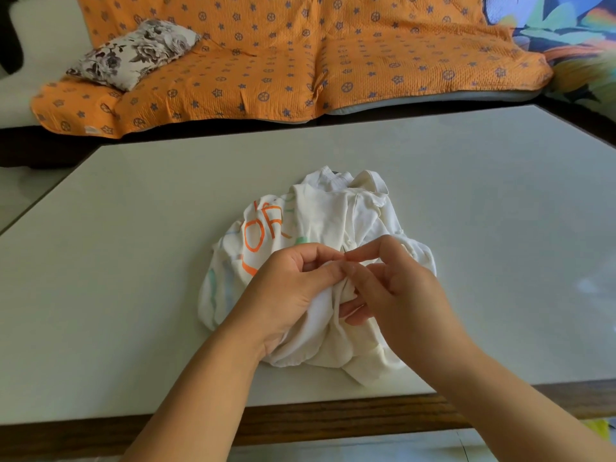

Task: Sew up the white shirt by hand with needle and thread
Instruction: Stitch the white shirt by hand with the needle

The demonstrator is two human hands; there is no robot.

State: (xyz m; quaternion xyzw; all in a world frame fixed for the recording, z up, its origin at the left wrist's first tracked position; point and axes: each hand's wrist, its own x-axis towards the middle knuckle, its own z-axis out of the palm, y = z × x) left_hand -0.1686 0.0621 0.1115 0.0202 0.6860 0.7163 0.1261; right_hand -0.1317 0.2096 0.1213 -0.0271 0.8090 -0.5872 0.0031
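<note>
A crumpled white shirt (336, 211) with orange lettering lies bunched on the pale table (133, 261) near its front edge. My left hand (293, 288) grips a raised fold of the shirt between thumb and fingers. My right hand (390, 281) meets it from the right, with forefinger and thumb pinching a thin needle (343, 250) at the fold. Only a short dark tip of the needle shows. The thread is too fine to make out.
The table has a wooden front edge (333, 421). Behind it stands a sofa with an orange patterned cover (283, 61) and a floral cushion (133, 51). A colourful cloth (573, 35) hangs at the far right.
</note>
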